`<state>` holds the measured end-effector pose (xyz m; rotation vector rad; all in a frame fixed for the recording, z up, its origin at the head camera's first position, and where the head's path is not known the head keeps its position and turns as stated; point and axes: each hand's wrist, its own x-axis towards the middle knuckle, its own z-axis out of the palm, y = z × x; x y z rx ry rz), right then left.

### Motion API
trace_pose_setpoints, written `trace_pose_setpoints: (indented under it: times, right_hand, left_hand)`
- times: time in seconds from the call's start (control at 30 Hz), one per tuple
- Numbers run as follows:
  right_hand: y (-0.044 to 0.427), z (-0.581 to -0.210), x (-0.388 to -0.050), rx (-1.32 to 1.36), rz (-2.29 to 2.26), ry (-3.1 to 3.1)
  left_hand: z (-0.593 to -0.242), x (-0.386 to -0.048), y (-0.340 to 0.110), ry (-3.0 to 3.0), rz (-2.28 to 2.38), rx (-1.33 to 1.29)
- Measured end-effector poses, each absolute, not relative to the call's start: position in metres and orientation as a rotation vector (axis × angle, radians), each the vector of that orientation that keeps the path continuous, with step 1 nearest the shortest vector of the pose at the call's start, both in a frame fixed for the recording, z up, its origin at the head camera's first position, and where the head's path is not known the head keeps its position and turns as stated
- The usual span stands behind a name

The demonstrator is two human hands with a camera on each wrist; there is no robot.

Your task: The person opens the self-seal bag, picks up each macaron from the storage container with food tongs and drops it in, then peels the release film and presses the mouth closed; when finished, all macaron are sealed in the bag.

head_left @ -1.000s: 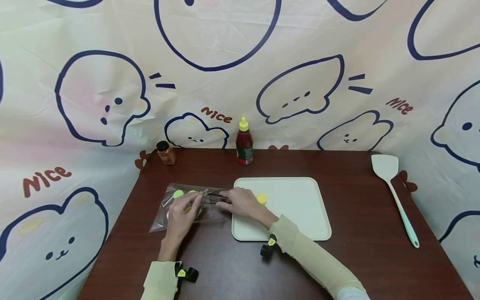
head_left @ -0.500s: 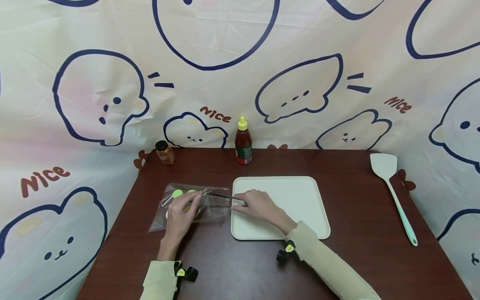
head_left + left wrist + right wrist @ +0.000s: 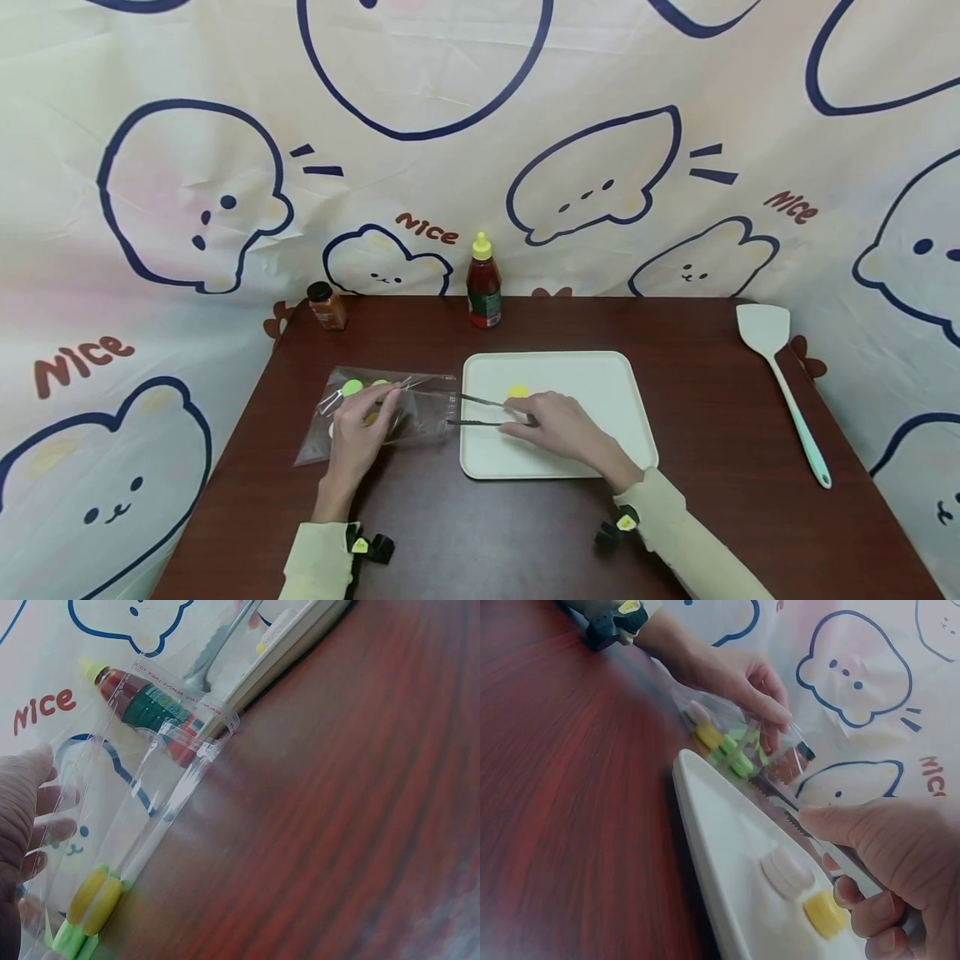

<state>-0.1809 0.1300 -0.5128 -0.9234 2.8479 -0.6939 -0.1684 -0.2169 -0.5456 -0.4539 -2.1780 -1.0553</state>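
Cartoon cloth is hanging behind the table, where I'm watching a person's left hand pinching a bag of macarons beside a tray. The right hand is gripping tongs, tips standing apart near the bag. One yellow macaron and one pale macaron are lying on the tray.

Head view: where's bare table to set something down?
Bare table between tray and spatula; also on the tray's near side, between the sleeves. Another strip behind the tray, right of the sauce bottle. Crowded: bag at left hand, tray under tongs and right hand.
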Motion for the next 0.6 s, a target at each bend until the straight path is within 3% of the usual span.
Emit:
trace_pose_setpoints:
  times: [0.6]
  right_hand:
    - [0.173, -0.518, -0.157, -0.677, -0.693, 2.919]
  left_hand:
    - [-0.544, -0.166, -0.216, -2.203, -1.079, -0.417]
